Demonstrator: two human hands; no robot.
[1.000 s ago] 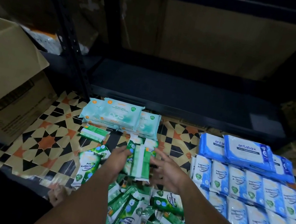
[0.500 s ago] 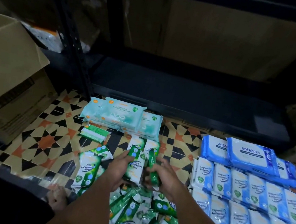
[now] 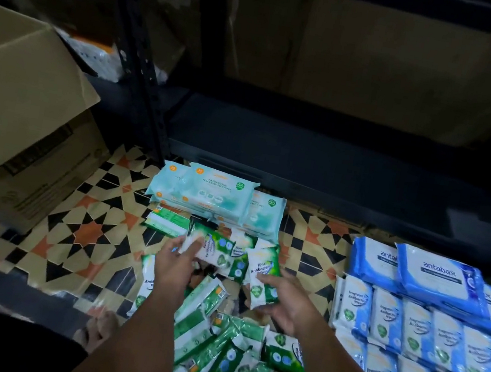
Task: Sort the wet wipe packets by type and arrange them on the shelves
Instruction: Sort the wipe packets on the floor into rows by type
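Box (image 3: pixel 19 105): cardboard, stood open at the far left on the tiled floor (image 3: pixel 83 224), well apart from the hands.
Pale packets (image 3: pixel 216 197): a small stack of large light-green packs lay on the floor just in front of the bottom shelf (image 3: pixel 323 156), which held no packets yet.
Left hand (image 3: pixel 175 266): fingers were curled round one green packet (image 3: pixel 211 249), thumb on its face, holding it above the loose heap.
Green heap (image 3: pixel 230 354): many pine packets lay jumbled below and between both forearms, overlapping at all angles.
Right hand (image 3: pixel 283 301): it held a second green packet (image 3: pixel 264 274) face up, fingers cupped under it and the thumb along its lower edge.
Step in hand: judged to be gathering green packets into one squared bundle. Doing it well would mean turning both faces the same way and aligning edges before adding more.
Blue rows (image 3: pixel 425 343): blue packets lay in neat overlapping rows at the right, with larger blue packs (image 3: pixel 436 274) stacked behind them.
In the way: the pale stack sat between the hands and the shelf lip, so a bundle would likely need lifting over it; slick wrappers could slip from a loose hold.
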